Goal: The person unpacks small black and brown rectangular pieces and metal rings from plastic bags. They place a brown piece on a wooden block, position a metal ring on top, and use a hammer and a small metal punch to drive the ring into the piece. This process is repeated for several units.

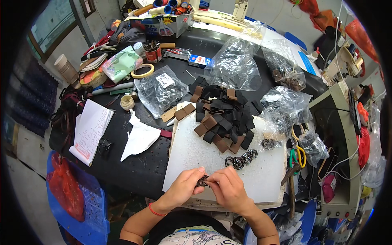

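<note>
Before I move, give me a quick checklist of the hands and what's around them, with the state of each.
1. Left hand holding the dark rings: ok, between thumb and fingers.
2. Right hand's grip: cannot tell; its fingertips are at the rings, hiding what they pinch.
3. Loose ring cluster near the hands: ok, on the white board just beyond them.
4. Black and brown strip pile apart from the hands: ok, beyond the cluster.
5. Yellow-handled scissors apart from the hands: ok, off to the right.
</note>
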`<state>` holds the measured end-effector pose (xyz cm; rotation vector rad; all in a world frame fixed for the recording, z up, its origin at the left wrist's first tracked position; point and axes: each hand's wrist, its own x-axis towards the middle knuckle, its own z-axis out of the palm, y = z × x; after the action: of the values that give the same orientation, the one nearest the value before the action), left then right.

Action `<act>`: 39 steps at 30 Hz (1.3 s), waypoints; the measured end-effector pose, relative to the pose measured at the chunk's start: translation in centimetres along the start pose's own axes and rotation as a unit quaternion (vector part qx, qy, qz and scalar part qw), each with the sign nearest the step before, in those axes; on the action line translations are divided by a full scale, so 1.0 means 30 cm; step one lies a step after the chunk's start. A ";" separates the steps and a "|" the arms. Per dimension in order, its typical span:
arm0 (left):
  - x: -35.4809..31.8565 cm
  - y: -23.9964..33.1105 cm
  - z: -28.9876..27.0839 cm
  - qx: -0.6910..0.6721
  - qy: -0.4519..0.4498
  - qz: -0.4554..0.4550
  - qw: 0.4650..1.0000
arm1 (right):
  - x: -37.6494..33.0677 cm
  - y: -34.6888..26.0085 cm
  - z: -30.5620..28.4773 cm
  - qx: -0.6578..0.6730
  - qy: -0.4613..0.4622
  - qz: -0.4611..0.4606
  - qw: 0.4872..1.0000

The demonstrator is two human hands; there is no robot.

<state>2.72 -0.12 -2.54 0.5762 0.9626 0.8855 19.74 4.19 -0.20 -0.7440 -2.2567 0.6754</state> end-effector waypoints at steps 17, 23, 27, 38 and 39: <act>-0.026 0.033 -0.008 -0.032 -0.057 -0.032 0.997 | -0.011 0.000 -0.005 0.055 0.030 -0.049 0.997; -0.024 0.033 -0.019 -0.031 -0.071 -0.077 0.994 | -0.019 -0.002 0.001 0.049 0.031 -0.036 0.998; -0.043 0.035 0.001 0.052 0.035 0.070 0.996 | -0.028 0.020 0.002 0.043 0.066 -0.002 0.997; -0.052 0.026 0.025 0.262 0.119 0.261 0.921 | -0.046 0.027 -0.011 0.025 0.096 0.008 0.995; -0.053 0.017 0.013 0.230 0.114 0.235 0.937 | -0.048 0.033 -0.004 0.033 0.092 0.003 0.995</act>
<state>2.43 -1.22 -1.24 1.1573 1.2843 1.1775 21.03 3.97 -1.35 -0.7492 -2.0568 0.6530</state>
